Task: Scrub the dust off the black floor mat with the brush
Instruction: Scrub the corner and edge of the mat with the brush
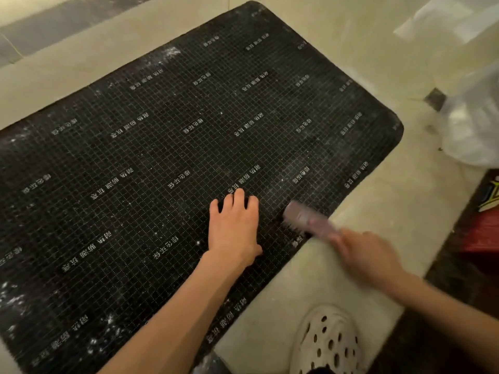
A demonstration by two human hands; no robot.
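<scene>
A large black floor mat (167, 147) with a white grid and printed characters lies on a pale tiled floor. White dust speckles it, thickest along its left edge and near the far edge. My left hand (233, 228) presses flat on the mat near its right edge, fingers spread. My right hand (363, 253), blurred by motion, grips the handle of a pinkish brush (306, 220). The brush's bristles touch the mat right at its near right edge, just right of my left hand.
A white perforated clog (328, 342) stands on the pale floor (383, 201) below the brush. White plastic bags (475, 122) lie at the right. A dark floor strip with a red item (483, 233) runs along the right edge.
</scene>
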